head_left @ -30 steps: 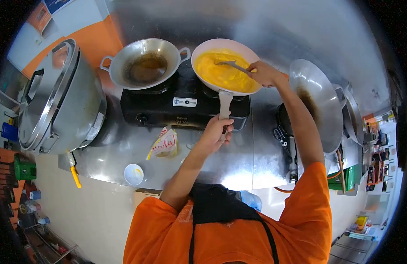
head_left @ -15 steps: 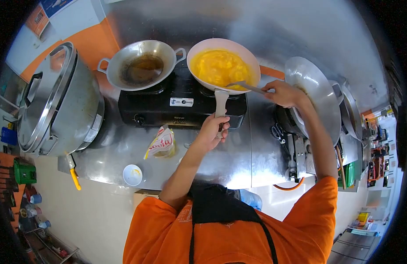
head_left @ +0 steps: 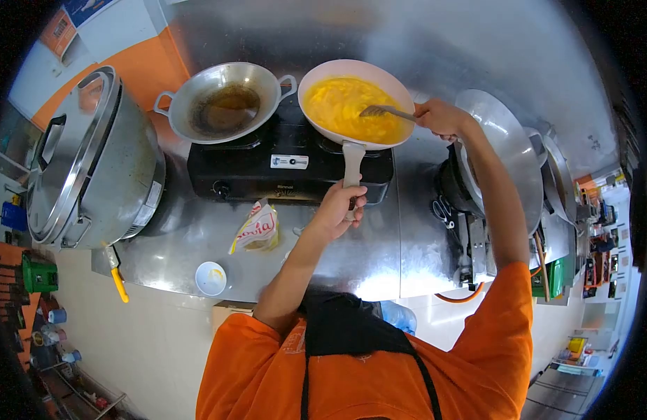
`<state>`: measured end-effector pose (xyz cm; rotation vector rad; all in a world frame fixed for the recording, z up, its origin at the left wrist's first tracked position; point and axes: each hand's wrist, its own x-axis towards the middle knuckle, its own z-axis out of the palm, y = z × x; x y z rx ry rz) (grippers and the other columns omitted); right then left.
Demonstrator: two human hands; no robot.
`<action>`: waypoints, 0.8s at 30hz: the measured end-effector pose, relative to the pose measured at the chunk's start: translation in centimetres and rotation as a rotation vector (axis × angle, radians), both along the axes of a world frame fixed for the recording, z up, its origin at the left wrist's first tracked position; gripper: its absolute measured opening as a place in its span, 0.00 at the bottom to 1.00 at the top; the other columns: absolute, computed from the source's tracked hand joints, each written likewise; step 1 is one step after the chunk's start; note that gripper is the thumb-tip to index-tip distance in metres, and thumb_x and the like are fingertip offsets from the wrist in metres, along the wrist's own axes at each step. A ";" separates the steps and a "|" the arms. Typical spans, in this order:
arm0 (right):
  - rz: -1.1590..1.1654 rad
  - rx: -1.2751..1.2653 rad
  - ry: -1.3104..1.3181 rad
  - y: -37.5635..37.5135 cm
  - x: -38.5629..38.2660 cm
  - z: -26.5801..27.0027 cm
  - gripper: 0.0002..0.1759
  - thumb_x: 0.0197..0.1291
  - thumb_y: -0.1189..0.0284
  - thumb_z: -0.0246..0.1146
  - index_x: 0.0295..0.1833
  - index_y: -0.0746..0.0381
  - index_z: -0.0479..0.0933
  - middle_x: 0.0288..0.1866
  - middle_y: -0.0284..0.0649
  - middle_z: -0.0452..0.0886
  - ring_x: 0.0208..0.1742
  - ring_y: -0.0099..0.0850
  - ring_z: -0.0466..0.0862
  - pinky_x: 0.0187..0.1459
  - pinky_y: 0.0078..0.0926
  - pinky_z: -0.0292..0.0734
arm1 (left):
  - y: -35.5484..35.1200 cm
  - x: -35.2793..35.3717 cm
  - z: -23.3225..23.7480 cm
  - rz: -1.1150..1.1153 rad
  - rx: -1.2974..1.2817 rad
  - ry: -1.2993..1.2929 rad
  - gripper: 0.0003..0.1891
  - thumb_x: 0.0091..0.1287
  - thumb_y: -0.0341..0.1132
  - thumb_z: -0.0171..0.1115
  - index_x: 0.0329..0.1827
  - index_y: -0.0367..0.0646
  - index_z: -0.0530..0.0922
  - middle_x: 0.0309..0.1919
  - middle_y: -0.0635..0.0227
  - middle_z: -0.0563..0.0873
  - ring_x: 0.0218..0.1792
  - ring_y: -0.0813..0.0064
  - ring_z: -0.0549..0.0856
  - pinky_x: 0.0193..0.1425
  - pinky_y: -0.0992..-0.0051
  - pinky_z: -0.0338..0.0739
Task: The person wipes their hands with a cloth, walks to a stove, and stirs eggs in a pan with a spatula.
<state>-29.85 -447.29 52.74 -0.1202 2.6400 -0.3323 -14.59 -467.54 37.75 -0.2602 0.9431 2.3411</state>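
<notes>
My left hand (head_left: 341, 207) is closed round the pale handle of a frying pan (head_left: 318, 128), which sits on the right burner of a black gas stove (head_left: 250, 175). Soft yellow egg (head_left: 344, 105) covers the pan's bottom in loose folds. From the right, my right hand (head_left: 441, 119) grips a grey-brown spatula (head_left: 386, 110), its slotted-looking head in the egg near the pan's middle. On the left burner stands a two-handled wok (head_left: 257, 79) with a little brown oil in its bottom.
Left of the stove stands a large lidded metal pot (head_left: 120, 154). An opened oil pouch (head_left: 257, 231) and a small white bowl (head_left: 211, 278) are on the steel counter (head_left: 358, 262). To the right are a large wok (head_left: 509, 168), scissors (head_left: 443, 210) and a yellow-handled knife (head_left: 118, 280) at the left edge.
My right hand has moved up with the spatula, whose head shifted from the pan's near edge toward its middle. The egg's folds look flatter. My left hand stays on the handle.
</notes>
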 end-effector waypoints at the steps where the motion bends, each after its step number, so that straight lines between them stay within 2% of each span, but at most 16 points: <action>1: -0.006 -0.025 0.023 0.1 -0.8 -0.7 0.17 0.54 0.67 0.53 0.47 0.63 0.76 0.14 0.36 0.69 0.11 0.26 0.69 0.12 0.27 0.64 | 0.0 0.0 0.1 -0.001 -0.001 0.000 0.24 0.60 0.33 0.56 0.59 0.48 0.61 0.18 0.74 0.71 0.14 0.78 0.71 0.15 0.76 0.63; 2: -0.011 -0.050 0.046 0.0 -1.6 -1.2 0.17 0.53 0.67 0.53 0.44 0.65 0.77 0.14 0.37 0.70 0.11 0.27 0.70 0.11 0.30 0.65 | 0.0 0.0 0.1 -0.002 -0.002 -0.001 0.24 0.60 0.33 0.57 0.59 0.48 0.61 0.18 0.74 0.71 0.14 0.78 0.71 0.15 0.75 0.63; 5: -0.020 -0.007 -0.006 -1.1 -3.8 -1.9 0.22 0.53 0.69 0.55 0.56 0.60 0.72 0.15 0.34 0.66 0.12 0.24 0.65 0.13 0.24 0.60 | 0.1 0.2 0.4 0.008 -0.035 -0.022 0.21 0.60 0.35 0.58 0.57 0.52 0.66 0.18 0.79 0.70 0.16 0.82 0.69 0.20 0.78 0.60; 11: -0.049 0.014 0.071 -2.8 -5.9 -3.3 0.23 0.51 0.69 0.55 0.55 0.64 0.73 0.16 0.35 0.68 0.11 0.24 0.65 0.12 0.25 0.60 | 0.1 0.1 0.5 0.012 -0.047 -0.003 0.22 0.60 0.35 0.57 0.58 0.51 0.65 0.18 0.78 0.71 0.15 0.81 0.69 0.17 0.78 0.61; 14: 0.041 0.058 0.072 -2.6 -6.0 -3.1 0.22 0.51 0.68 0.55 0.53 0.64 0.74 0.16 0.36 0.69 0.10 0.25 0.66 0.12 0.25 0.61 | 0.1 0.1 0.3 0.016 -0.040 0.004 0.22 0.60 0.35 0.57 0.58 0.50 0.64 0.18 0.78 0.71 0.15 0.81 0.70 0.16 0.78 0.61; 16: 0.079 0.039 0.098 -1.7 -5.5 -3.2 0.17 0.54 0.65 0.53 0.38 0.68 0.77 0.13 0.41 0.71 0.11 0.30 0.71 0.13 0.30 0.67 | 0.2 0.1 0.2 0.025 -0.042 0.003 0.22 0.60 0.35 0.57 0.58 0.50 0.64 0.18 0.78 0.71 0.15 0.80 0.70 0.16 0.77 0.61; 17: 0.098 0.029 0.112 -1.1 -5.0 -3.2 0.19 0.55 0.63 0.52 0.30 0.70 0.78 0.12 0.44 0.73 0.11 0.32 0.74 0.14 0.32 0.70 | 0.2 0.1 0.2 0.030 -0.043 0.003 0.22 0.60 0.35 0.57 0.58 0.50 0.65 0.18 0.78 0.71 0.15 0.80 0.70 0.16 0.77 0.61; 20: 0.047 0.056 0.071 0.0 -3.1 -2.3 0.18 0.57 0.63 0.51 0.39 0.67 0.78 0.13 0.42 0.73 0.10 0.31 0.73 0.14 0.31 0.70 | 0.3 0.2 0.3 0.050 -0.048 -0.003 0.21 0.60 0.35 0.57 0.57 0.51 0.65 0.18 0.78 0.70 0.15 0.81 0.69 0.16 0.76 0.60; 23: -0.039 -0.004 0.027 0.3 0.3 -0.7 0.18 0.58 0.66 0.53 0.53 0.57 0.75 0.15 0.34 0.66 0.10 0.24 0.66 0.12 0.23 0.62 | 0.2 0.2 0.4 0.029 -0.052 -0.003 0.21 0.60 0.35 0.57 0.56 0.52 0.66 0.18 0.78 0.70 0.15 0.81 0.69 0.17 0.75 0.60; 24: -0.066 0.022 0.018 0.7 0.9 -0.8 0.18 0.58 0.65 0.53 0.54 0.56 0.74 0.15 0.34 0.66 0.11 0.24 0.66 0.12 0.23 0.62 | 0.2 0.1 0.3 0.027 -0.035 0.004 0.21 0.59 0.35 0.57 0.56 0.50 0.65 0.18 0.77 0.71 0.15 0.80 0.70 0.15 0.75 0.61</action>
